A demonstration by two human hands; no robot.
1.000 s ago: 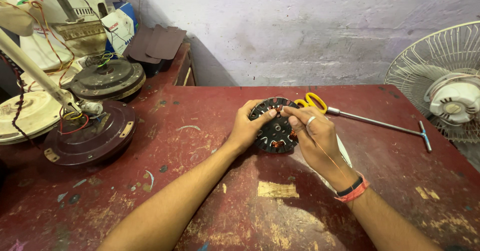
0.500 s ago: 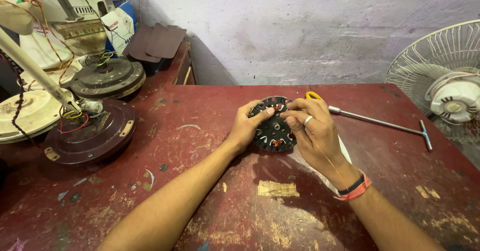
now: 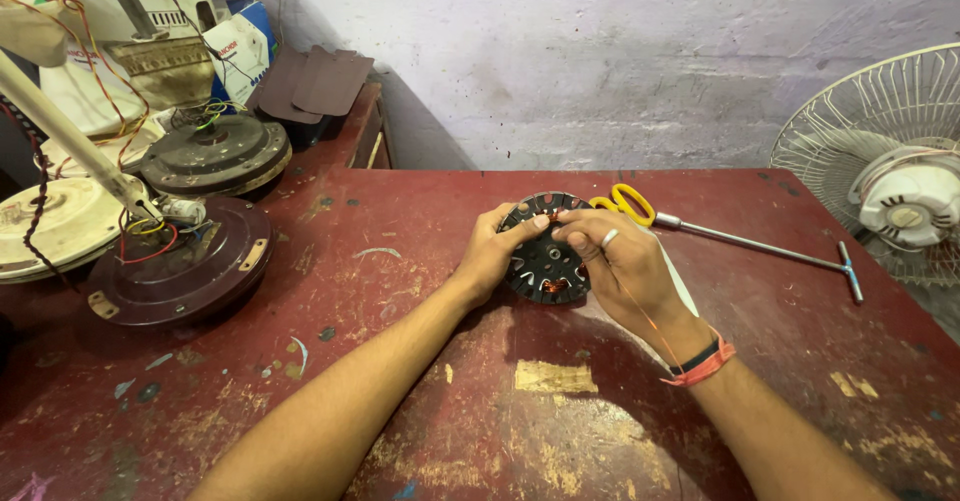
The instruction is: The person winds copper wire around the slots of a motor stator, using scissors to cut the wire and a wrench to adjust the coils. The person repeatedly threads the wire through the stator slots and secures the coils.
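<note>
Your left hand (image 3: 492, 253) grips the left rim of the round black stator (image 3: 543, 251), which lies flat on the worn red table (image 3: 420, 211) near its middle. Your right hand (image 3: 612, 261) rests over the right side of it, thumb and forefinger pinched at the top edge, apparently on the thin copper wire (image 3: 640, 313) that trails back across your wrist. Keep the left-hand grip firm so the stator cannot turn while you work the wire. Hold the strand taut but not strained; thin wire like this likely kinks or snaps if you jerk it. Guide it squarely into the slot so it seats beside the small copper coil (image 3: 555, 285) already showing low on the face. Mind the slack along your forearm so it does not snag your wristband (image 3: 706, 361). The yellow-handled scissors (image 3: 625, 201) and the T-handled tool (image 3: 770, 246) lie just beyond the stator, within reach
</note>
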